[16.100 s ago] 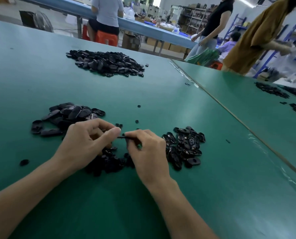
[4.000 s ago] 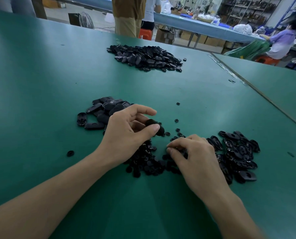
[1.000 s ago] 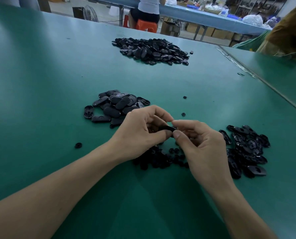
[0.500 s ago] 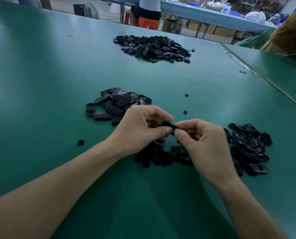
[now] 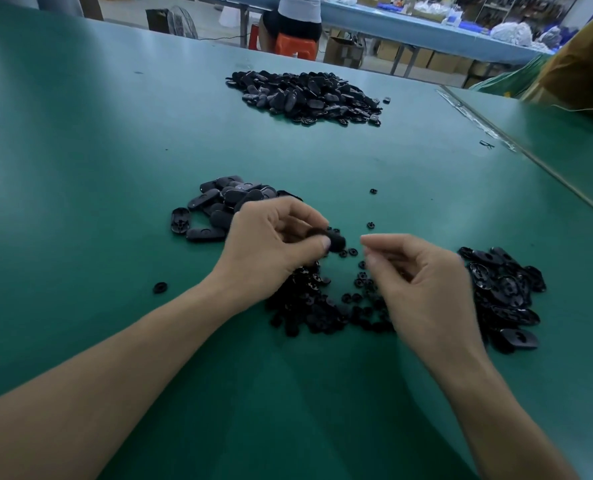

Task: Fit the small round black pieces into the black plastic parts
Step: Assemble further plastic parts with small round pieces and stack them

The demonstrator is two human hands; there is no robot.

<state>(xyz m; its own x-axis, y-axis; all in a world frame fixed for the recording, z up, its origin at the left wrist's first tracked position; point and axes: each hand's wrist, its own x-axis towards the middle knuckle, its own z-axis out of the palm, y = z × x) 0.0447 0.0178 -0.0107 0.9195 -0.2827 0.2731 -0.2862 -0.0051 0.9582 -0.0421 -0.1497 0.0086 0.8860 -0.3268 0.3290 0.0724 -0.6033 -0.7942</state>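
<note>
Where the green table [image 5: 80, 133] runs bare toward its left edge, one stray piece [image 5: 159, 287] lies alone. Next comes a heap of black plastic parts [image 5: 226, 206], then the left hand [image 5: 274, 247] gripping one part [image 5: 335, 242] over the small round pieces [image 5: 322, 306]. A far heap [image 5: 305, 95] sits beyond. The right hand [image 5: 423, 289] is curled, but whether it pinches anything is unclear. A third heap [image 5: 502, 292] lies beside it, short of the table seam [image 5: 530, 157].

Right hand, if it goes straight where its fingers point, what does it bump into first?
Probably the black part pinched in the left hand. The right hand points its fingertips leftward at it across a gap. Both look about level, though depth is hard to judge.
</note>
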